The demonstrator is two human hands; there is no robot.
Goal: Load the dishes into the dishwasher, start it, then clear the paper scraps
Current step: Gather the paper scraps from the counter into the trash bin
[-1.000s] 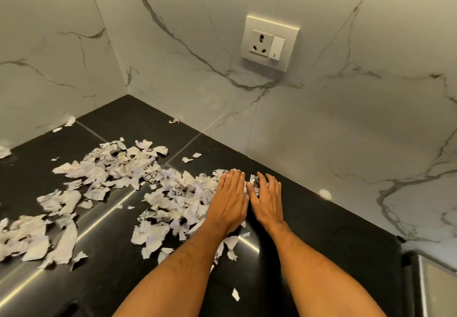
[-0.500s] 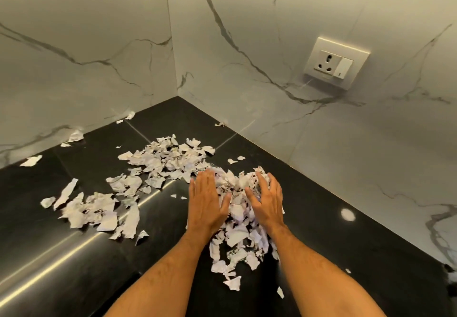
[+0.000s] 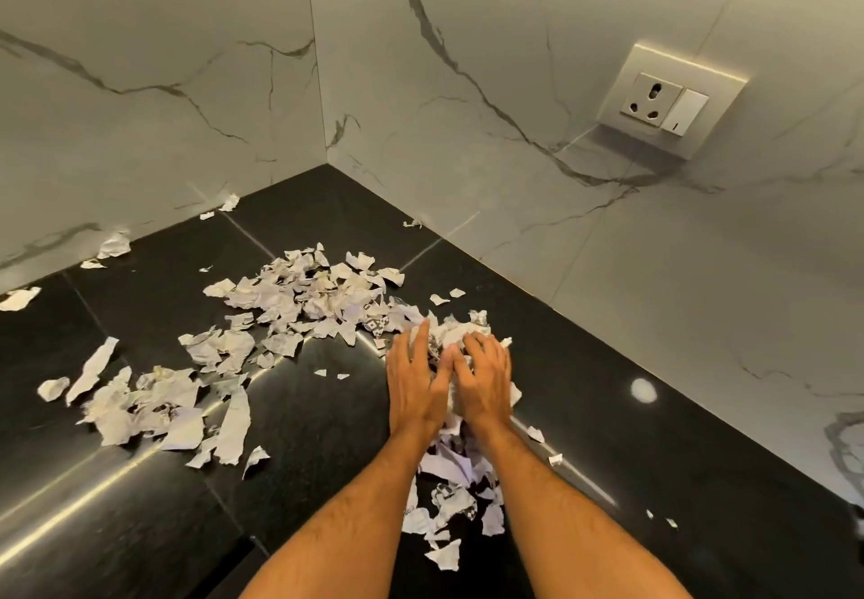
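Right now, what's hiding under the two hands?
A bunched heap of torn paper scraps sits between and under the left hand and right hand, on the black counter. What lies directly beneath the palms is covered.
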